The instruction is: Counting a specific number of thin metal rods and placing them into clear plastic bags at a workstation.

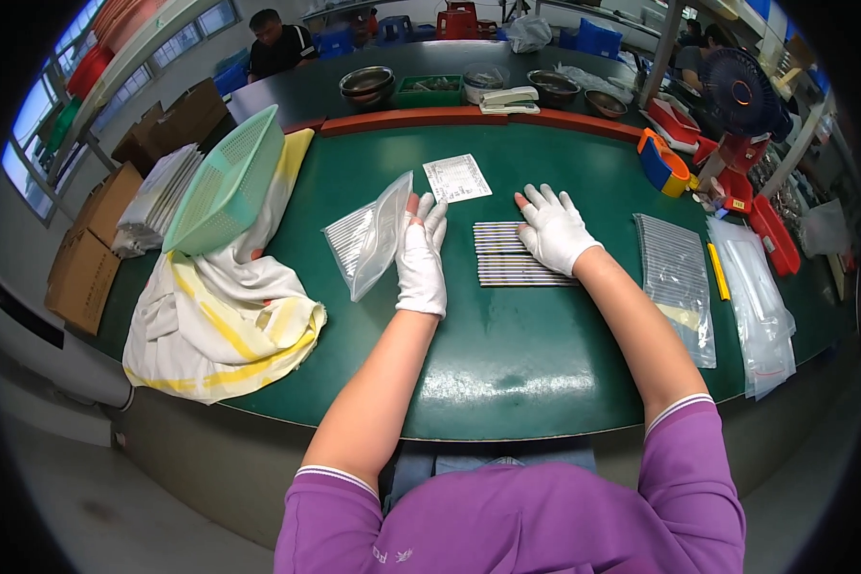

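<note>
My left hand (421, 258), in a white glove with bare fingertips showing, holds a clear plastic bag (381, 244) by its right edge, tilted up from the table. Thin pale rods (347, 232) show at the bag's left side; whether all of them lie inside it I cannot tell. Over to the right, my gloved right hand (557, 232) rests flat with fingers spread on the right part of a row of slim metal rods (502, 256). These rods lie side by side on the green table. Beyond both hands is a printed paper slip (456, 178).
At left, a mint-green basket (230, 182) stands by a crumpled white-and-yellow cloth (225, 325). Bagged rods (674, 277), a yellow stick (717, 272) and plastic bags (751, 297) lie right. An orange-and-blue tape dispenser (663, 163) and dark fan (741, 91) stand behind. Someone (277, 46) sits opposite.
</note>
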Available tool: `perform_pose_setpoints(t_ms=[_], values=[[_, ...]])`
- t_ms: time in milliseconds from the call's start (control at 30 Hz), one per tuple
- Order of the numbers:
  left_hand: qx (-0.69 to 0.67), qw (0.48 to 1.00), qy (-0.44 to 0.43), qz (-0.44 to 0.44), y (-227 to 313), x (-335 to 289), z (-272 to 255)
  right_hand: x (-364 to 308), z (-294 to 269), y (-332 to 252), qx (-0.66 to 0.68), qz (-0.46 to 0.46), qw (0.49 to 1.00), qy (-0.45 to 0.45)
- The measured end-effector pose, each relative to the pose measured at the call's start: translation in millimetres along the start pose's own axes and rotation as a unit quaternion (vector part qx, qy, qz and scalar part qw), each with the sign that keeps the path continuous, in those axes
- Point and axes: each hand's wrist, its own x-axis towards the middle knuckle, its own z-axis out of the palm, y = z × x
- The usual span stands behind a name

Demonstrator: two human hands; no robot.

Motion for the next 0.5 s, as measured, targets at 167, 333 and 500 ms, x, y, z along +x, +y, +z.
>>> perform_pose_setpoints(t_ms=[167, 333, 500], values=[[0.009, 1.0, 0.006, -0.01, 0.8, 1.2, 0.4, -34.3, -2.0, -12.1, 0.022, -0.076, 0.996, 0.044], [0.013, 1.0, -0.002, -0.019, 3.8, 1.7, -0.3, -72.6, -16.3, -30.3, 0.04, -0.114, 0.992, 0.041], [0.011, 1.0, 0.003, -0.02, 4.0, 2.2, 0.6, -100.1, -26.3, -42.5, 0.038, -0.141, 0.988, 0.048]])
